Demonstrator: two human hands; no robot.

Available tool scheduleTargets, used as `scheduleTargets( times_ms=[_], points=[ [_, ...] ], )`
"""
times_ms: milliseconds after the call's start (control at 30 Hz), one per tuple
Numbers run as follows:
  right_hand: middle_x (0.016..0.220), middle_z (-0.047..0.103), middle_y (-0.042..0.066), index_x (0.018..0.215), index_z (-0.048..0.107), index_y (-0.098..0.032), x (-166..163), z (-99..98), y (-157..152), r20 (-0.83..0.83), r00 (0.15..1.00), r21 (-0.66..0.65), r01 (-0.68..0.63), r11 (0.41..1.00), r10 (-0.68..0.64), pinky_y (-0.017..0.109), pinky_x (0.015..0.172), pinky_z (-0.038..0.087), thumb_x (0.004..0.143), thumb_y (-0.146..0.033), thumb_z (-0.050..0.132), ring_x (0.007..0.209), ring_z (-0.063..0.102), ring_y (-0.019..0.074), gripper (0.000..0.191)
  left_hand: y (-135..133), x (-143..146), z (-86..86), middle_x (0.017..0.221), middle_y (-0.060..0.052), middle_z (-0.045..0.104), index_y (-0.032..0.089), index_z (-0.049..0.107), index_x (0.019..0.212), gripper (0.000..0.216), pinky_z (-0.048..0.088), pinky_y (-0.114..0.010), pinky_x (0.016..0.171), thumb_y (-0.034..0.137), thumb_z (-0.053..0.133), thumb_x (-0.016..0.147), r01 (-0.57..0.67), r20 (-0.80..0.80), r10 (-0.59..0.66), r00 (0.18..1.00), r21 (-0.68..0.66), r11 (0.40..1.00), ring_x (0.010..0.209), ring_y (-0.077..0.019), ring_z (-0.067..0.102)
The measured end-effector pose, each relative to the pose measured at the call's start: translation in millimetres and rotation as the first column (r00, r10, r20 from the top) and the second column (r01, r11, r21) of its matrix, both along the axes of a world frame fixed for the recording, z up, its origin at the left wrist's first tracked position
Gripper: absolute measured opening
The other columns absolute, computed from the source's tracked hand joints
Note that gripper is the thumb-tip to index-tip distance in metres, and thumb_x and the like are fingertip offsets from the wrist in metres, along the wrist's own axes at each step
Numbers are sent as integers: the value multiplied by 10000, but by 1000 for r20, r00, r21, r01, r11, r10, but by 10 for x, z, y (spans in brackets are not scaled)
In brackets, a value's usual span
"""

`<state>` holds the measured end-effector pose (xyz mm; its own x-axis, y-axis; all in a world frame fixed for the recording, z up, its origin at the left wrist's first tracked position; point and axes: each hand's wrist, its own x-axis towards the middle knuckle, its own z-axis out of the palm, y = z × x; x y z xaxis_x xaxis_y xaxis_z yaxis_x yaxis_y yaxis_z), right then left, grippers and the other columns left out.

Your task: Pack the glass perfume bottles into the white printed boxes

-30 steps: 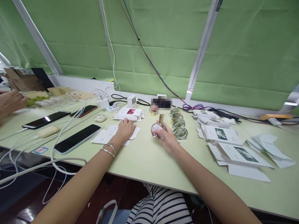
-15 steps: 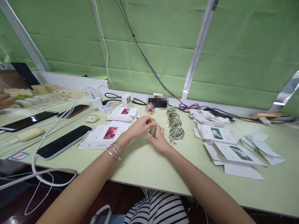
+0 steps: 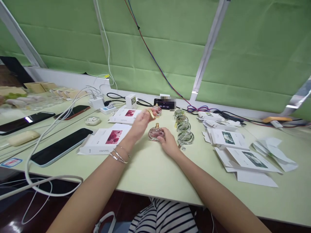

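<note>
My right hand [image 3: 169,143] has its fingers closed on the right side of a round glass perfume bottle [image 3: 155,134] with pink flowers inside. The bottle stands upright on the table, its gold spray neck bare. Raised above and to the left, my left hand [image 3: 142,122] pinches a shiny gold cap [image 3: 152,114], apart from the bottle. Behind it stands a second pink perfume bottle [image 3: 158,110], partly hidden by the left hand. To the right, a row of several clear perfume bottles [image 3: 185,138] with greenish contents runs away from me.
Flattened white boxes with a pink picture [image 3: 99,142] lie left, others with a green picture [image 3: 228,137] right. A phone [image 3: 62,147], an earphone case [image 3: 92,121] and white cables [image 3: 28,168] are further left. A timer display [image 3: 163,104] stands at the back.
Both hands were together around the bottle. My left hand has moved up and left with the gold cap, uncovering the spray neck. My right hand stays at the bottle, which now shows its broad side.
</note>
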<state>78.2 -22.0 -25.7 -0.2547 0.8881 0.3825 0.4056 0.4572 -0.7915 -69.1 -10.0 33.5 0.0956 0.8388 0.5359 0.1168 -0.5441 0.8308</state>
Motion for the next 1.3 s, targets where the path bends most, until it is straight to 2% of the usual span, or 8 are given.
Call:
scheduleTargets(
  times_ms=[100, 200, 333, 467, 667, 900, 1067, 1300],
  points=[
    [997, 558, 70, 1039, 503, -179, -5, 5, -17, -5, 1000, 0, 17, 1000, -17, 362, 862, 409, 758, -144, 491, 923, 531, 200, 283, 95, -64, 21, 1038, -70, 605, 186, 565, 1043, 371, 440, -311, 862, 462, 406, 853, -214, -2, 214, 977, 79, 974, 937, -163, 554],
    [982, 556, 58, 1020, 504, -198, -2, -7, -26, -25, 997, 10, 74, 997, -73, 358, 858, 409, 746, -142, 504, 918, 525, 196, 280, 171, -91, -106, 941, -82, 633, 140, 577, 1059, 327, 450, -323, 826, 341, 484, 819, -401, -252, 386, 887, -8, 916, 853, -179, 576],
    [998, 549, 71, 1015, 499, -191, 13, -16, -25, -16, 991, 2, 132, 991, -132, 372, 862, 405, 737, -141, 507, 936, 517, 208, 282, 193, -38, -305, 928, -115, 652, 106, 615, 981, 248, 442, -335, 819, 188, 480, 789, -425, -617, 299, 728, -64, 903, 863, -218, 592],
    [990, 546, 64, 1004, 497, -200, 18, -18, -20, -27, 991, -8, 132, 991, -132, 372, 858, 409, 730, -139, 510, 924, 517, 207, 281, 161, 4, -316, 995, -148, 635, 87, 610, 1012, 288, 427, -347, 842, 134, 414, 807, -402, -757, 250, 603, -19, 915, 926, -246, 576],
    [981, 542, 57, 999, 494, -207, 10, -26, -16, -25, 991, 6, 132, 991, -132, 369, 858, 406, 733, -131, 504, 917, 509, 200, 277, 40, 85, -136, 1047, -104, 586, 140, 576, 1093, 404, 380, -367, 923, 318, 255, 922, -392, -597, 473, 648, 272, 879, 1020, -226, 504],
    [1005, 542, 67, 1026, 488, -200, 17, -38, -14, -14, 992, 8, 127, 992, -127, 371, 859, 406, 739, -143, 502, 936, 519, 206, 292, -3, 73, -227, 1158, -92, 592, 146, 533, 1154, 433, 401, -330, 928, 321, 207, 930, -318, -598, 289, 748, 58, 946, 1068, -195, 530],
    [988, 543, 60, 1010, 493, -201, 17, -41, -24, -14, 991, 9, 130, 991, -130, 379, 858, 408, 730, -141, 513, 928, 520, 205, 286, 79, -59, -358, 1080, -99, 630, 157, 612, 1003, 298, 417, -339, 908, 154, 390, 804, -314, -741, 196, 642, -20, 949, 1022, -221, 561],
    [972, 546, 59, 988, 505, -202, 25, -32, -45, -25, 989, 2, 149, 989, -149, 368, 850, 414, 720, -140, 525, 905, 526, 202, 276, 132, -30, -395, 897, -88, 620, 141, 547, 973, 222, 467, -348, 762, 164, 481, 761, -388, -694, 304, 652, 39, 921, 825, -214, 584]
  ],
)
